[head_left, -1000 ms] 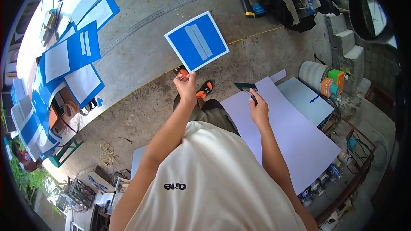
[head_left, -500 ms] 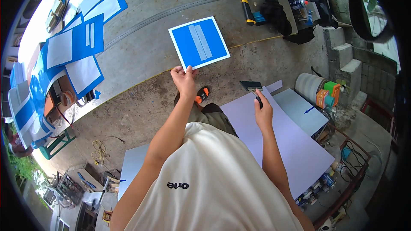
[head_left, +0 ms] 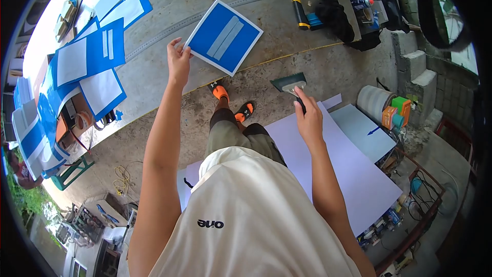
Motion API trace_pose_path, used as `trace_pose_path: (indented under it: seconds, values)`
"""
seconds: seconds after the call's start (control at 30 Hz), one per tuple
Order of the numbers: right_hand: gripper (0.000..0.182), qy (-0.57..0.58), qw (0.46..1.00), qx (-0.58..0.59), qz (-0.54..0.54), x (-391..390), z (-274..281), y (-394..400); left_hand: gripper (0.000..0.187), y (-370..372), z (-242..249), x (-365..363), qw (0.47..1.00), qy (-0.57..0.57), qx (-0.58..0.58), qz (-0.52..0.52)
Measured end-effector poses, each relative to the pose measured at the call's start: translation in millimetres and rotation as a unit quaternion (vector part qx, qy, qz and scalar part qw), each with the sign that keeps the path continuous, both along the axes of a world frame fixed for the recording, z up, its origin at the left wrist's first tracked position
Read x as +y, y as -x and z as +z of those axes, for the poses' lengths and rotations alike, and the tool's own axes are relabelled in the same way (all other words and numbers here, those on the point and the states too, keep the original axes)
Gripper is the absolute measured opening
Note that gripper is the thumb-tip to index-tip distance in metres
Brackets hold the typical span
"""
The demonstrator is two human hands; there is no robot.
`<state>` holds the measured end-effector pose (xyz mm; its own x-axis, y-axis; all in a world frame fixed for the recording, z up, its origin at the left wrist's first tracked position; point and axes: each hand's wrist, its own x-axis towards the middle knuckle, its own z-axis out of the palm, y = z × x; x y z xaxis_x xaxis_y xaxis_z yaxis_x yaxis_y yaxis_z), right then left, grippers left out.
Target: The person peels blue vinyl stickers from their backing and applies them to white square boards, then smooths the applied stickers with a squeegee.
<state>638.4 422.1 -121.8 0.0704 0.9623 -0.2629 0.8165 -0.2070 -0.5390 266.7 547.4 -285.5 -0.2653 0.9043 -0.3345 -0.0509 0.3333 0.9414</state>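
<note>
My left hand (head_left: 178,64) pinched the blue square sign (head_left: 224,37) by its 9 o'clock corner to keep its face clear, while my right hand (head_left: 308,120) gripped the squeegee (head_left: 291,84), blade toward 12 o'clock.

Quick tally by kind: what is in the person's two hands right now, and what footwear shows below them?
Blue square sign with white border and grey strips, held by the left hand: 1
Squeegee with dark handle, held by the right hand: 1
Orange-and-black sandals on the feet: 2
Total: 4
</note>
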Motion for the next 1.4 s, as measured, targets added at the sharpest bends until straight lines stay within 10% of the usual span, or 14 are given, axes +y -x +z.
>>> trace_pose_path:
  seconds: [0.33, 0.47, 0.53, 0.77, 1.4]
  values:
    - [0.039, 0.061, 0.994, -0.046, 0.084, 40, -16, 67, 0.045, -40, -6, 27, 0.996, 0.051, 0.005, -0.075]
    - [0.040, 0.065, 0.992, -0.064, 0.089, 50, -37, 97, 0.049, -58, 22, 34, 0.977, 0.073, 0.140, -0.140]
    - [0.039, 0.080, 0.989, -0.078, 0.095, 58, -42, 110, 0.053, -62, 27, 30, 0.899, -0.072, 0.399, -0.165]
    - [0.044, 0.137, 0.979, -0.110, 0.099, 70, -57, 149, 0.053, -54, -1, 35, 0.829, -0.175, 0.380, -0.371]
    - [0.039, 0.135, 0.982, -0.122, 0.056, 24, -44, 90, 0.057, -60, 3, 35, 0.799, -0.166, 0.431, -0.384]
